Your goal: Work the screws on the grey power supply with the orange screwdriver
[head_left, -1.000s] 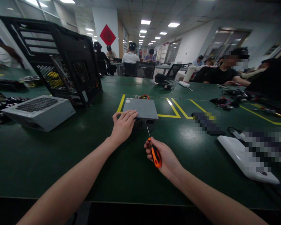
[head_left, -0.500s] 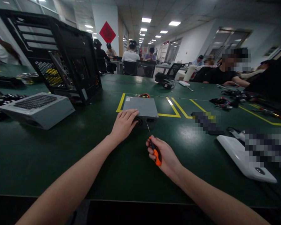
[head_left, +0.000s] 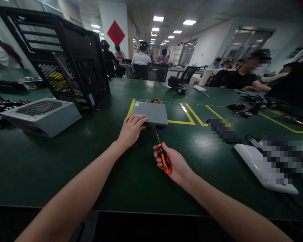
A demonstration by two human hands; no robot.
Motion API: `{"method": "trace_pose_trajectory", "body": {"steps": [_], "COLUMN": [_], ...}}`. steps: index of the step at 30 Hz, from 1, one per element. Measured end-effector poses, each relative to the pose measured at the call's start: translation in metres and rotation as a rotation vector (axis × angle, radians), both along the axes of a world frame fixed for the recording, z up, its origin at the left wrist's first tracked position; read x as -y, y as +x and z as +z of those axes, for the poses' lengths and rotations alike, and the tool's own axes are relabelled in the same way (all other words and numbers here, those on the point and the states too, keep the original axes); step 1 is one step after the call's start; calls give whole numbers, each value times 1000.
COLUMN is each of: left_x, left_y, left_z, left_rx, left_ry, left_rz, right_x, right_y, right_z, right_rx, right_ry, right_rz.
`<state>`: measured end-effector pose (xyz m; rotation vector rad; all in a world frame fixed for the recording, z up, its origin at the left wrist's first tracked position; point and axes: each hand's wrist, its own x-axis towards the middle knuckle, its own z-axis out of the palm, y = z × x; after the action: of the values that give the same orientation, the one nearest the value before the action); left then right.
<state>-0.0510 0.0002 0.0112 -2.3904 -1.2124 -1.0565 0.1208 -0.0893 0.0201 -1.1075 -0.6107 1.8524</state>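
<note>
A grey computer power supply (head_left: pixel 154 112) lies on the green table, its fan grille and socket side facing me. My left hand (head_left: pixel 131 129) grips its near left corner, fingers over the top edge and thumb down by the fan grille. In my right hand (head_left: pixel 170 158), fingers closed round the handle, is an orange and black screwdriver (head_left: pixel 166 160). Its thin shaft points up and away, the tip at the power supply's near face beside the socket. I cannot tell whether the tip sits in a screw. Coloured cables (head_left: pixel 155 100) show behind the unit.
A black computer case (head_left: pixel 73 60) stands at the left, with a second power supply (head_left: pixel 41 116) before it. Yellow tape (head_left: pixel 189 114) marks the table. A white device (head_left: pixel 262 171) and cables (head_left: pixel 239 109) lie right. A person in black (head_left: pixel 238 79) sits across the table.
The power supply has shifted slightly left and turned a little, showing more of its fan grille. Both my hands and the screwdriver have moved slightly left with it.
</note>
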Motion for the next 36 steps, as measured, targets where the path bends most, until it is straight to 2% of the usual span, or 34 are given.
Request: {"method": "trace_pose_trajectory", "body": {"steps": [8,15,20,30,36], "left_x": [1,4,6,7,5], "left_y": [2,6,7,19,23], "left_z": [-3,-2,-2,-2,-3], "left_rx": [52,89,89,120,148], "left_ry": [9,-11,-30,-15,-16], "left_rz": [28,58,69,139,170], "right_x": [2,3,1,1,0], "right_y": [-2,-1,0,-6,-7], "right_z": [4,2,1,5,1], "right_rx": [0,14,1,-23,-69], "right_ry": [-48,-12,19,-55,-27], "right_rz": [-39,-46,-29,-27,-9]}}
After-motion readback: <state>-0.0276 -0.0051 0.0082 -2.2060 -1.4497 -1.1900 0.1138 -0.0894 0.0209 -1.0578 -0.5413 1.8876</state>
